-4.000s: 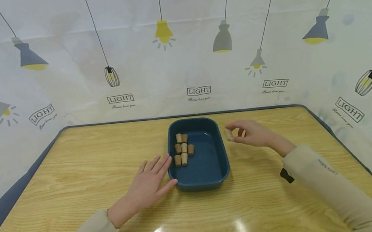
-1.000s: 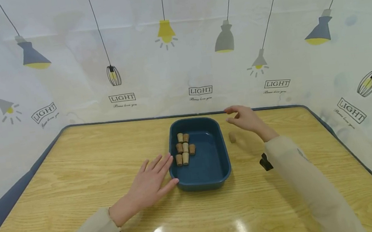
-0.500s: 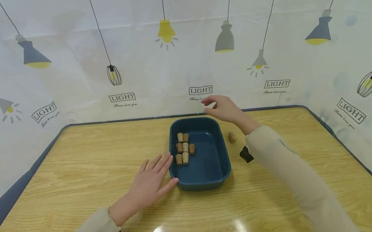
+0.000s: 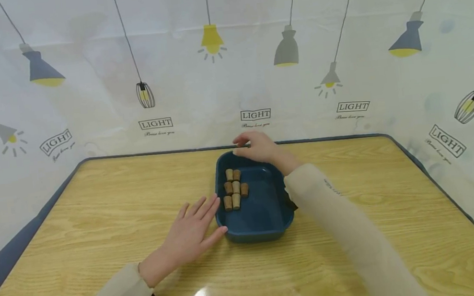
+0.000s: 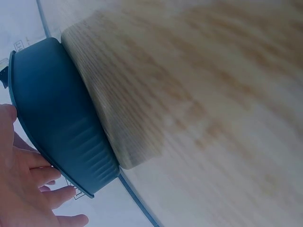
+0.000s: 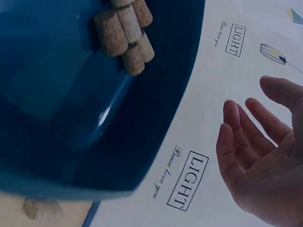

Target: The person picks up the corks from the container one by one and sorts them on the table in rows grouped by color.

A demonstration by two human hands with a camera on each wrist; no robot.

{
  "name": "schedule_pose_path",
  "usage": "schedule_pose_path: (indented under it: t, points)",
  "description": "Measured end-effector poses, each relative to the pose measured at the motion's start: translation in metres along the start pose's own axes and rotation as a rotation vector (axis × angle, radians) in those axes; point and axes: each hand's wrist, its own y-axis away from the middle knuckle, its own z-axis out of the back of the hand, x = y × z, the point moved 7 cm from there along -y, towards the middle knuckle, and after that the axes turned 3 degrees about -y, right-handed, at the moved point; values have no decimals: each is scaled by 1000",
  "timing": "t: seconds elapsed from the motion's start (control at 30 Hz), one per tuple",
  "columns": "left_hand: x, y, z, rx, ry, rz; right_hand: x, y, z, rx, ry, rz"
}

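A deep blue tray point(image 4: 258, 220) stands on the table with several tapered corks point(image 4: 236, 187) grouped along its left side. My left hand point(image 4: 187, 235) lies at the tray's left edge, fingers spread and straight; in the left wrist view its thumb point(image 5: 8, 112) touches the rim. Over the tray's far end hovers my right hand point(image 4: 259, 148), fingers loosely bent. The right wrist view has nothing between the fingers of that hand point(image 6: 265, 161). A single cork point(image 6: 41, 210), blurred, is on the table outside the tray; my right sleeve hides it in the head view.
The wooden table point(image 4: 129, 193) ends at a dark blue edge strip point(image 4: 155, 152) behind the tray. A pale wall covering point(image 4: 186, 76) printed with lamps rises beyond it. The right sleeve point(image 4: 331, 215) crosses the tray's right side.
Four seconds ago my right hand pinched a cork right of the tray; by one second ago the cork stood released on the table. The hand has since swung left over the tray. Left hand unchanged.
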Motion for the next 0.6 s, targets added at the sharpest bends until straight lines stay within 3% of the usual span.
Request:
schedule_pose_path:
  t: [0.3, 0.6]
  points:
    - [1, 0, -2, -5, -16, -7, -4, -6, -34, 83, -62, -24]
    - [1, 0, -1, -17, -13, -9, -16, -6, -53, 86, -29, -74]
